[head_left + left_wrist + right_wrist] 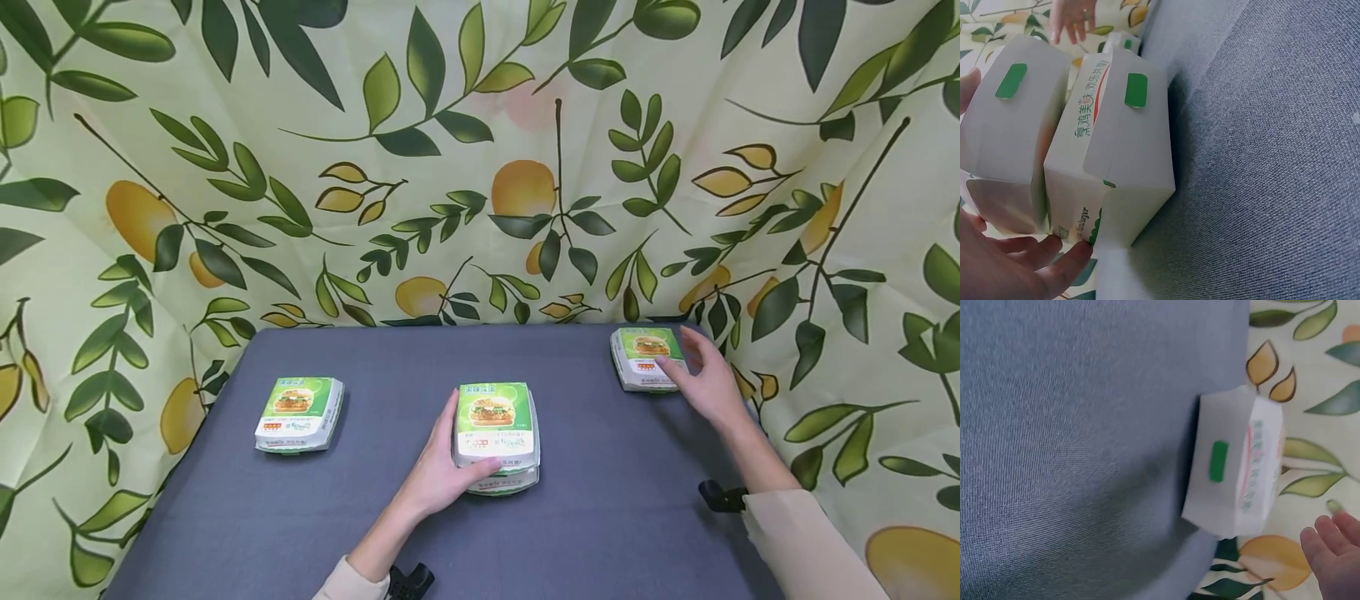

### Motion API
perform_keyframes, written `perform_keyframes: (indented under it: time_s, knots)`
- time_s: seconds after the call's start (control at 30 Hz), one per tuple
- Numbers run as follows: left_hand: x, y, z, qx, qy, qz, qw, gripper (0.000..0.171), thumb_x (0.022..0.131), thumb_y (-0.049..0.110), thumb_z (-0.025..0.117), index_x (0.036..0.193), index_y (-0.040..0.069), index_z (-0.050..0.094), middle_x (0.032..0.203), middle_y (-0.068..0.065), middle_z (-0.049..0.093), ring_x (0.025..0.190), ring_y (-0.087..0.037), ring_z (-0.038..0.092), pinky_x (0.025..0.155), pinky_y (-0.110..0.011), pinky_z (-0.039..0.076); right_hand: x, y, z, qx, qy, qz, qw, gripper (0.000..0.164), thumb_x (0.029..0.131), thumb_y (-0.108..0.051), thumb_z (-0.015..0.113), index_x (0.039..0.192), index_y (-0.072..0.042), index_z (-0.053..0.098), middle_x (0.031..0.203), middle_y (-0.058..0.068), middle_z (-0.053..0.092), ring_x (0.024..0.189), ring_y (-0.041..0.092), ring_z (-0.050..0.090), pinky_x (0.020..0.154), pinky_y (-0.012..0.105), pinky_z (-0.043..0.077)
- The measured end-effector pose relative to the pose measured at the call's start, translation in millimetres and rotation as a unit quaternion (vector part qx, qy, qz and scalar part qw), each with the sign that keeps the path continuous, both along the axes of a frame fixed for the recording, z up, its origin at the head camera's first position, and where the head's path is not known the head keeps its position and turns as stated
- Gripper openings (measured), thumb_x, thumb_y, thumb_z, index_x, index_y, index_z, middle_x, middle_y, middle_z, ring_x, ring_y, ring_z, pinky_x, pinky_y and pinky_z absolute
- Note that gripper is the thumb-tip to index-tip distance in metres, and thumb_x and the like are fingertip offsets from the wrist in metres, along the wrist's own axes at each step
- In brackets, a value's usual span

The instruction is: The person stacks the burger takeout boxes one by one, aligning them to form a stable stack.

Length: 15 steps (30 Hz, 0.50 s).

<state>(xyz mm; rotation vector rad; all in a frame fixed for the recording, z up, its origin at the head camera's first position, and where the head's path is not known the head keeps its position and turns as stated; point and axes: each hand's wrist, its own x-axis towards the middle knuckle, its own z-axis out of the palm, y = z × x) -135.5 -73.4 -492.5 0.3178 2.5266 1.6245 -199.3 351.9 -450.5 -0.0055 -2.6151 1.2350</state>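
Note:
Two burger boxes are stacked in the middle of the table, white and green with a burger picture on the lid. My left hand holds the upper burger box, thumb over its near edge and fingers along its left side. In the left wrist view, the fingertips reach down to the side of the lower burger box. At the back right, my right hand hovers over the right side of another burger box, its fingers spread and loosely bent. The right wrist view shows those fingers apart from the box.
One more burger box lies on the left part of the grey cloth-covered table. A leaf-and-fruit patterned curtain stands behind the table's back edge and along both sides.

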Motion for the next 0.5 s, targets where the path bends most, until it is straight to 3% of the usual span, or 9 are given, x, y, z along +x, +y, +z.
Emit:
perform_keyframes:
  time_s: [0.5]
  knots:
    - [0.5,-1.8,0.4,0.006,0.000,-0.006,1.0000,0.117,0.079,0.051,0.084,0.165,0.026,0.009,0.168,-0.007,0.017,0.152,-0.030,0.019,0.116,-0.063,0.021,-27.3,24.5,-33.3,0.004,-0.120,-0.018,0.993,0.094,0.101,-0.049,0.057,0.159,0.007,0.010,0.159,0.039,0.013,0.145,0.057,0.017,0.111,0.070,0.022]
